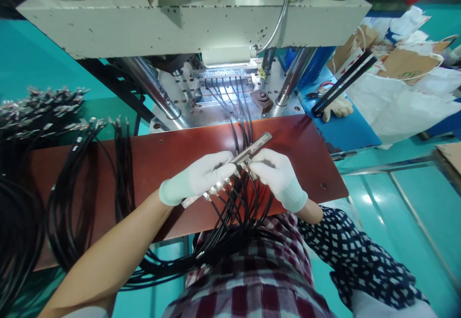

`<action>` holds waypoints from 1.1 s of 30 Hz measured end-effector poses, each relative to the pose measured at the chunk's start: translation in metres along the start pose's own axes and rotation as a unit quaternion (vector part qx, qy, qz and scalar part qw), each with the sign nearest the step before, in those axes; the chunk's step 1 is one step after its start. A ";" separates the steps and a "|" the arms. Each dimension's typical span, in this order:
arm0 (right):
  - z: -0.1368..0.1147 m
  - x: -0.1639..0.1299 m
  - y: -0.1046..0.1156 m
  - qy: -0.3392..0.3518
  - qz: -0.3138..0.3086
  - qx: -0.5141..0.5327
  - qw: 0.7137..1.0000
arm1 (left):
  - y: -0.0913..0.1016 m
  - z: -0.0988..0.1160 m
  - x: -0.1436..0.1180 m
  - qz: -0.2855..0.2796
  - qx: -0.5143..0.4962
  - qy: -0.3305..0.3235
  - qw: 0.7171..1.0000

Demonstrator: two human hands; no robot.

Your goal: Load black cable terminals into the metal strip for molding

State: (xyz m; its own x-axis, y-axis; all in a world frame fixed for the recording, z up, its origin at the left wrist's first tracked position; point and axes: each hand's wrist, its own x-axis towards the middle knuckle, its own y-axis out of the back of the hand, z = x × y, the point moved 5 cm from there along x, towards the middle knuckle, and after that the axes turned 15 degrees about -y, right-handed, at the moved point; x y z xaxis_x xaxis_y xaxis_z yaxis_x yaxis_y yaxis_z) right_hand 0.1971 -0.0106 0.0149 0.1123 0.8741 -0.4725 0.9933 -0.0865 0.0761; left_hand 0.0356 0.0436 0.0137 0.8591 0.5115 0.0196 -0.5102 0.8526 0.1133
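Note:
My left hand (207, 174), in a white glove, is closed around a long metal bar (262, 141) that lies aslant over the brown board. Along the bar's near edge sit several shiny cable connectors (216, 189). At the bar's right part, the gloved fingers of my right hand (275, 176) pinch one cable connector (245, 165). Black cables (234, 212) run from the connectors down toward my lap. Beyond the bar, other black cables (236, 109) lead into a lit metal mould (223, 90) in the press. My fingertips partly hide the pinched connector.
The press's pale beam (201, 30) spans overhead between steel posts (295, 75). Bundles of black cables (124, 174) lie on the brown board (306, 154) at left. A glove (338, 108) and black bars (345, 85) rest at right, near white bags (382, 102).

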 end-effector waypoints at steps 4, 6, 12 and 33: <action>0.003 0.000 -0.002 0.004 0.019 0.003 1.000 | -0.003 0.007 0.003 0.008 0.092 -0.052 0.994; 0.005 0.002 -0.002 -0.002 0.022 0.005 1.000 | -0.004 0.008 0.005 0.010 0.131 -0.073 0.989; 0.012 0.003 0.012 -0.005 -0.007 -0.087 0.996 | -0.004 -0.004 0.005 0.017 0.069 -0.001 0.997; 0.048 -0.041 0.046 -0.075 0.061 -0.018 0.995 | -0.006 -0.012 0.002 0.022 -0.051 0.012 0.998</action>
State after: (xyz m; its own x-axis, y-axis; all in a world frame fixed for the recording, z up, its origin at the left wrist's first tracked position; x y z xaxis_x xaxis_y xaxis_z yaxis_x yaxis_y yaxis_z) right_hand 0.2394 -0.0731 -0.0046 0.2380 0.7763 -0.5837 0.9707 -0.1688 0.1712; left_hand 0.0399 0.0409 0.0011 0.8350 0.5503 -0.0020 -0.5502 0.8350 0.0107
